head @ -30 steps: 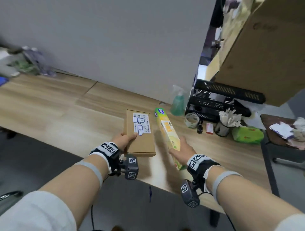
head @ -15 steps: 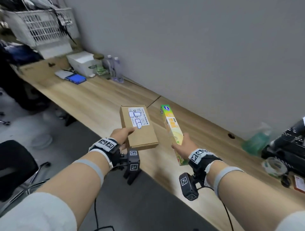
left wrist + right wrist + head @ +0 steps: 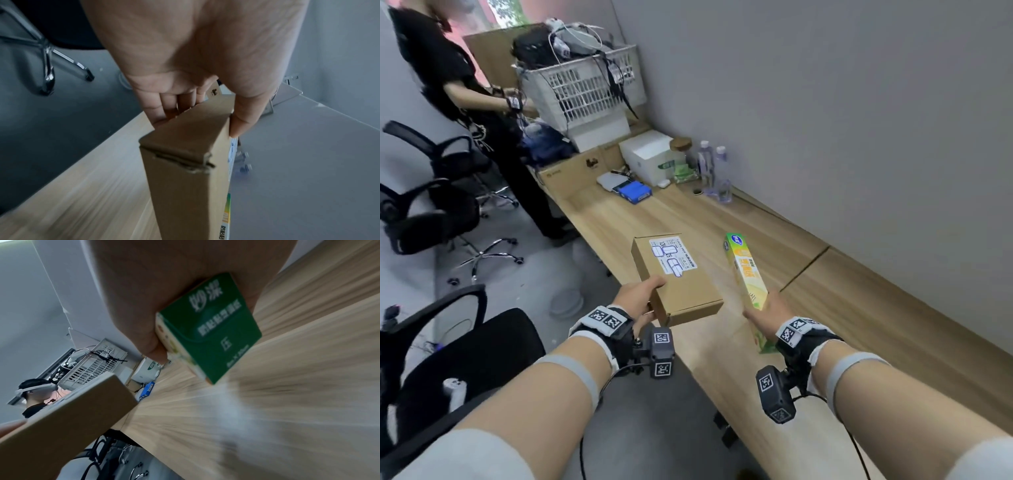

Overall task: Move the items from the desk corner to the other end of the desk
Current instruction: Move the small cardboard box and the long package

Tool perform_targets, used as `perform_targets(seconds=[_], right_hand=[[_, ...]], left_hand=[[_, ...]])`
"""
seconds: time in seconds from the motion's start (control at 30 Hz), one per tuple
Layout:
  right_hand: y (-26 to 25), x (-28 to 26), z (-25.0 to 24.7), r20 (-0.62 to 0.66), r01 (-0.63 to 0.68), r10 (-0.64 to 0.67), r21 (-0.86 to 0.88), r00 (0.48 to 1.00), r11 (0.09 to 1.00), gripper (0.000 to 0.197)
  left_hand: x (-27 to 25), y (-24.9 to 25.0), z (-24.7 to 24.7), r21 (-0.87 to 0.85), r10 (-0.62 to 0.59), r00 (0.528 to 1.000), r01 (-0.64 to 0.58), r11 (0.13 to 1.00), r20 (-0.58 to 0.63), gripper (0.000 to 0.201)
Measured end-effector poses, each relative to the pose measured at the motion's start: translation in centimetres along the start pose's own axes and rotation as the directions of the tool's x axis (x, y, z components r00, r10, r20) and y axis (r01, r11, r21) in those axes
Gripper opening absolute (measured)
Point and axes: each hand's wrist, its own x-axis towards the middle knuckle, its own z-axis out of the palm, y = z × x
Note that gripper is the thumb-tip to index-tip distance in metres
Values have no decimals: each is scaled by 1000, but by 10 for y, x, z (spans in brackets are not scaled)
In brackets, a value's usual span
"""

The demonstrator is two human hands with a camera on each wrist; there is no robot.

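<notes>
Both hands are loaded and held up over the near stretch of the wooden desk (image 3: 825, 308). Her left hand (image 3: 638, 297) grips a flat brown cardboard box (image 3: 676, 274) by its near corner, thumb on the labelled top and fingers underneath, as the left wrist view shows plainly; the box sits about level in the air, partly out past the desk's front edge. Over on the other side, the right hand (image 3: 768, 317) is wrapped round the lower end of a long green and yellow carton (image 3: 746, 270), which slants up and away from the wrist, clear of the desktop. Box and carton ride side by side, apart from one another. Down at the far end of the desk stand a white laundry basket (image 3: 585, 89) stuffed with cables, a white box (image 3: 650, 159), a blue pack (image 3: 635, 192) and some clear bottles (image 3: 714, 171) against the grey wall. Another person in black (image 3: 448, 78) stands by that end, beside black office chairs (image 3: 431, 192).
</notes>
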Motion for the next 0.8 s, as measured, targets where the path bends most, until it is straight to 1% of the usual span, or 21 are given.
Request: perform_targets(seconds=[0.07,0.2,0.3,0.37,0.47,0.5,0.57,0.6,0.7,0.73,0.8], right_hand=[[-28,30,7,20,1,-1,-29,1000,1000,60],[-76,81,30,88,11,-5,-62,996,998,62],[-99,118,50,107,8,1,-87,994,996,59],[-112,142,63,108,-5,17,-109,994,994,58],[-133,181,84,79,-56,64,-110,995,992,56],[-141,195,91,65,-75,83,-105,994,992,56],[-157,222,105,25,-112,114,-86,993,990,57],[-166,235,112,0,-135,135,-69,991,988,57],[-197,267,129,-73,-216,212,-42,975,976,58],[-206,275,135,-92,-244,240,-34,966,969,59],[-220,287,144,-116,-288,283,-25,952,957,59]], left_hand=[[29,19,-16,-9,11,999,-11,1000,-42,31],[88,50,-46,-38,-26,995,22,999,-96,30],[135,66,-59,-64,-40,995,34,997,-95,30],[170,75,-65,-79,-59,996,54,995,-67,26],[234,88,-75,-86,-90,996,88,992,-21,23],[260,92,-79,-71,-102,995,101,992,-15,28],[310,101,-85,-36,-136,991,136,990,-6,47],[336,105,-88,-25,-156,988,156,987,10,50],[397,121,-96,-20,-233,970,234,972,68,26],[414,126,-98,-15,-255,963,258,966,86,24],[447,138,-98,14,-272,956,272,962,107,31]])
